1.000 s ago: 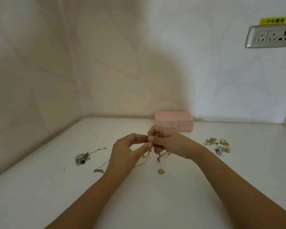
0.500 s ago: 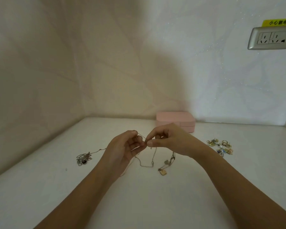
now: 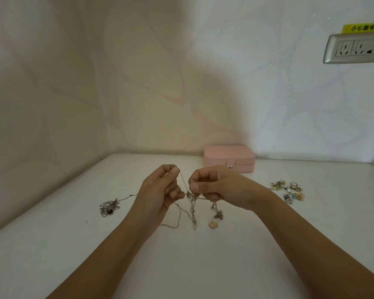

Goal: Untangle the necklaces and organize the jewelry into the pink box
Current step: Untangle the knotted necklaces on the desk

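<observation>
Silvery necklace tangle (image 3: pixel 191 203): held up between both hands, loops and two small pendants hanging to the white table (image 3: pixel 203 266).
Left hand (image 3: pixel 159 190): thumb and forefinger pinch one strand, at 11 o'clock of the knot.
Right hand (image 3: pixel 220 188): fingers curled, pinching the knot from 3 o'clock.
Pink box (image 3: pixel 229 157): closed, 1 o'clock of the hands, by the wall.
Second necklace (image 3: pixel 109 208): heaped at 9 o'clock.
Rings and earrings (image 3: pixel 289 190): 3 o'clock, well apart.

Left hand (image 3: pixel 160 190) and right hand (image 3: pixel 216 186) pinch tangled necklace chains (image 3: pixel 191 203) between them; gold pendant (image 3: pixel 212 225) dangles below the grip; closed pink box (image 3: pixel 229 158) beyond.
</observation>
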